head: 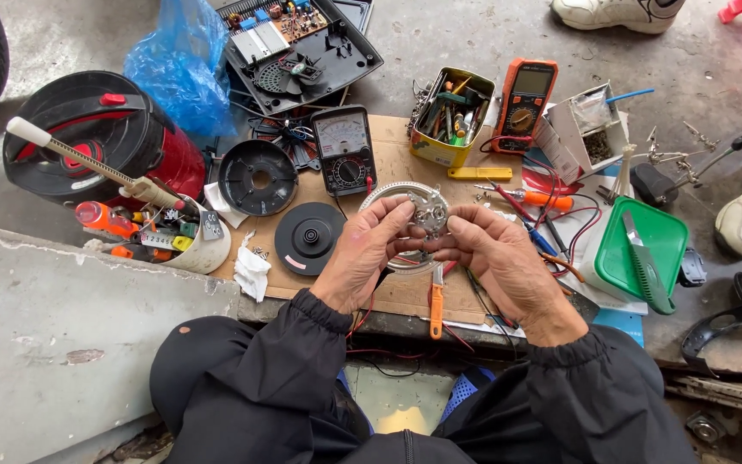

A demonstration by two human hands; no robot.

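Both my hands hold a round silver metal plate point(391, 196) with small metal parts at its centre, above a sheet of cardboard point(395, 155). My left hand point(361, 254) grips its left rim with fingers curled over the top. On the right side, my right hand point(495, 258) pinches the central parts with thumb and fingertips. An orange-handled tool point(436, 311) lies on the cardboard just under my hands. A black round disc point(308, 238) and a black ring-shaped base point(258, 177) lie to the left of my hands.
A black analog meter point(344, 148) and an orange digital multimeter point(525, 103) sit behind a yellow tin of tools point(450, 116). A red-black appliance body point(100, 133), white tub of screwdrivers point(161, 232), green tray point(641, 253) and opened black device point(298, 51) surround the cardboard. Someone's white shoes are at the right.
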